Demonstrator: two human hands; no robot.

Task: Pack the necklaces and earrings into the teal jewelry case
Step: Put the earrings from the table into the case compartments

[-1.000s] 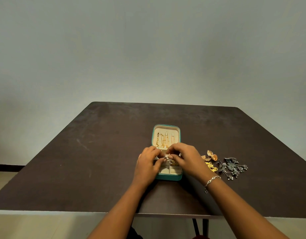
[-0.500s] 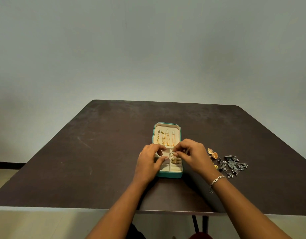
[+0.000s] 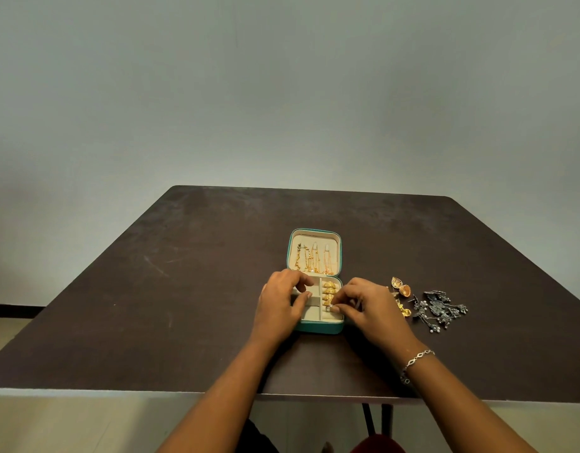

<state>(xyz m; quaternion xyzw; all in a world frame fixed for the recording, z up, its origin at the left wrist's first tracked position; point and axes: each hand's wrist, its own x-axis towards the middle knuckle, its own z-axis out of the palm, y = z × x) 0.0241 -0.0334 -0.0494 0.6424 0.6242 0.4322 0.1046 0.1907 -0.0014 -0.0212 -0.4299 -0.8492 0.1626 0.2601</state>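
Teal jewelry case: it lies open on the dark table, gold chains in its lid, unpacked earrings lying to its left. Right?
No. The head view shows the unpacked earrings on the right of the teal jewelry case, beyond the right hand, which pinches a small earring. The rest holds: the case lies open on the dark table, gold chains in its lid.

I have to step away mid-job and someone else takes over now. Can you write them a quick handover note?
Left hand grips the teal jewelry case at its left side. Right hand pinches a small piece over the case's right column, beside the packed gold earrings. Necklaces hang in the lid: done. Left to pack: the loose gold earrings and the dark silver pile on the table, right of the case.
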